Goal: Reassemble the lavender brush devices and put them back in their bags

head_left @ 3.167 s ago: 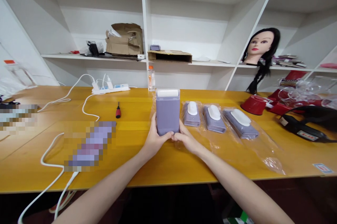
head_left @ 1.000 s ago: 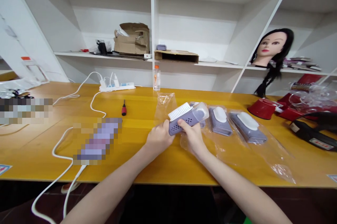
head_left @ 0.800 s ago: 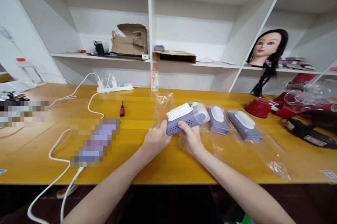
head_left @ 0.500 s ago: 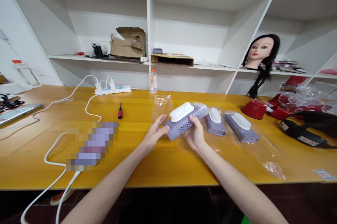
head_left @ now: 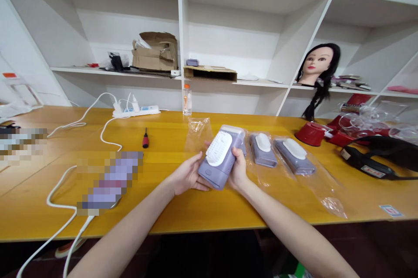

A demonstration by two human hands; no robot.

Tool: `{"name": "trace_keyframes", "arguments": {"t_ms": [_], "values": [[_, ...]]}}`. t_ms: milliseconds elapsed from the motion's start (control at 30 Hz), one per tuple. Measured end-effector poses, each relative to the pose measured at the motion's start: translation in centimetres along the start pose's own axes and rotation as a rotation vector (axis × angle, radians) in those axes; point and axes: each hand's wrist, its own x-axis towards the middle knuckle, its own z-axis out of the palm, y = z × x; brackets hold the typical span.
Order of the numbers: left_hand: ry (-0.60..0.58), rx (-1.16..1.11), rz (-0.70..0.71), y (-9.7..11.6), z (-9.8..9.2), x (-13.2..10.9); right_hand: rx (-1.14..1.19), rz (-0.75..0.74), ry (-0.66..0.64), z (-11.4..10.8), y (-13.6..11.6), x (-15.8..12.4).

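Observation:
My right hand (head_left: 239, 169) grips a purple brush (head_left: 222, 156) above the table, its thumb on the side and the other fingers mostly hidden behind. An oval pad of white bristles faces up on the brush, and its blunt end with a small oval button points toward me. At that end, my left hand (head_left: 187, 174) has its fingers spread, close against the corner and lower edge; whether they bear weight I cannot tell. To the right lie two similar purple brushes, a nearer one (head_left: 264, 156) and a farther one (head_left: 295, 156), in clear plastic bags.
A blurred-out purple device (head_left: 114, 178) with a white cable lies left, below a screwdriver (head_left: 145, 139). Behind are a power strip (head_left: 140, 111) and a clear bottle (head_left: 187, 100). Red parts (head_left: 310, 133), a black strapped item (head_left: 369, 160) and a mannequin head (head_left: 316, 65) are at right.
The brush has turned in my right hand, so its bristles and button end now face me more. My left hand has shifted slightly down and left; the view has moved a little.

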Motion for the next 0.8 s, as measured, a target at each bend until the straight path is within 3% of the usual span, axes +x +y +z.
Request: {"name": "trace_keyframes", "arguments": {"t_ms": [67,200,333,500,800], "values": [[0.098,-0.016,0.022,-0.4,0.6,0.2,0.024,-0.016,0.046,-0.2,0.0,0.2],[0.405,-0.013,0.201,-1.1,0.7,1.3,0.013,0.001,0.171,-0.2,-0.4,0.6],[0.631,0.258,0.419,-1.5,-0.2,1.9,0.037,-0.069,0.272,0.0,-1.2,1.0],[0.62,0.546,0.641,-2.0,-0.1,1.3,0.056,-0.162,0.313,-0.4,-1.9,1.5],[0.522,0.476,0.621,-2.9,-0.2,1.6,0.041,-0.133,0.27,-1.0,-1.4,1.6]]}}
